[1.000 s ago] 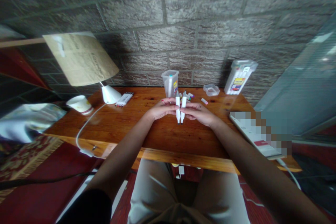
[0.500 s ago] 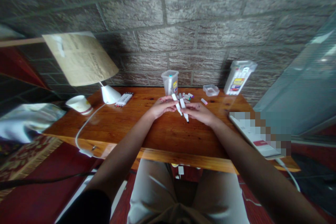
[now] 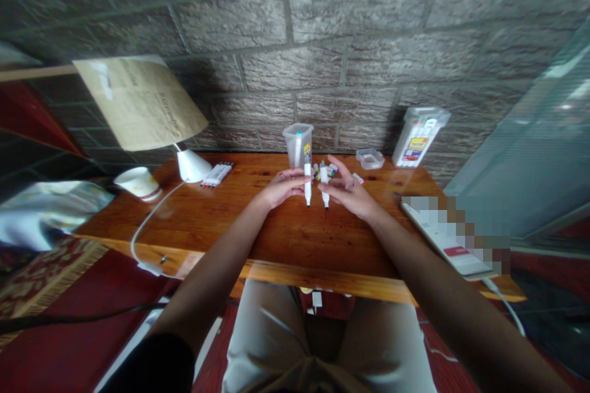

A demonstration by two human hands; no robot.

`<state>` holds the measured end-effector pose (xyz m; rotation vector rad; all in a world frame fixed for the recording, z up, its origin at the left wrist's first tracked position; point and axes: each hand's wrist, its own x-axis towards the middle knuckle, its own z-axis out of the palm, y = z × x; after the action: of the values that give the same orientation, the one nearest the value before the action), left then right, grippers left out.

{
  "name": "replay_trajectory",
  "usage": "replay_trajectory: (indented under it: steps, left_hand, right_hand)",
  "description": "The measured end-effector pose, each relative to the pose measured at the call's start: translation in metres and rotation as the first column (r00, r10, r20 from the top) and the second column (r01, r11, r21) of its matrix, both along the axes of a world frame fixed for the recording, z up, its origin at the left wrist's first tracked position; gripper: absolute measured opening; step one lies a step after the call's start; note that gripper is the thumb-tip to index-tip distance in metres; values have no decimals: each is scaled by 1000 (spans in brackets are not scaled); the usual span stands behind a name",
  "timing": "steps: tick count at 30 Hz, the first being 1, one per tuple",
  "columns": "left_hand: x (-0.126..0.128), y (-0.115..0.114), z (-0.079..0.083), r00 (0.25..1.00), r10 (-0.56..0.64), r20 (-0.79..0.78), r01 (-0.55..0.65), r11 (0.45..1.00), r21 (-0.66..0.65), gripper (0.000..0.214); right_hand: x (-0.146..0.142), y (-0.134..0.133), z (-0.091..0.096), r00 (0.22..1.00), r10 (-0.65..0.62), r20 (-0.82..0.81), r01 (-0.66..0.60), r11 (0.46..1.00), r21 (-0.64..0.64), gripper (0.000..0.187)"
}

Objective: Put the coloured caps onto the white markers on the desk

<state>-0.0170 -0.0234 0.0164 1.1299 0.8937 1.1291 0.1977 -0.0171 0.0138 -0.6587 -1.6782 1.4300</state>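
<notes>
My left hand (image 3: 284,188) pinches a white marker (image 3: 307,184) that stands nearly upright with its dark tip downward. Just to its right, my right hand (image 3: 353,193) holds a second white marker (image 3: 325,187) between thumb and fingers, its index finger raised. The two markers are a small gap apart, above the wooden table (image 3: 295,239). Behind my hands stands a clear plastic box (image 3: 295,141) with a blue-ended marker in it. Several loose marker caps (image 3: 332,170) lie between the hands and the box, partly hidden by my fingers.
At the left are a lamp (image 3: 193,166), a paper cup (image 3: 138,183) and a row of markers (image 3: 217,174). A clear lid (image 3: 370,158) and a filled marker box (image 3: 420,138) stand at the back right. A tablet (image 3: 454,245) lies at the right edge.
The two markers have turned from slanted to nearly upright and moved slightly apart. My right index finger has lifted away from its marker. The things on the table look unmoved.
</notes>
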Motion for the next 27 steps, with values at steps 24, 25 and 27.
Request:
replay_trajectory:
  steps: [24, 25, 27]
  left_hand:
    - [1, -3, -2, 987, -51, -150, 52, 999, 3, 49]
    - [1, -3, -2, 987, -52, -154, 54, 999, 7, 50]
    - [1, -4, -3, 984, -62, -170, 65, 998, 14, 50]
  right_hand:
    - [-2, -4, 11, 952, -268, -148, 290, 945, 153, 44]
    - [-2, -3, 10, 958, -253, -136, 274, 948, 164, 44]
    - [-4, -2, 7, 959, -258, -113, 275, 945, 177, 45]
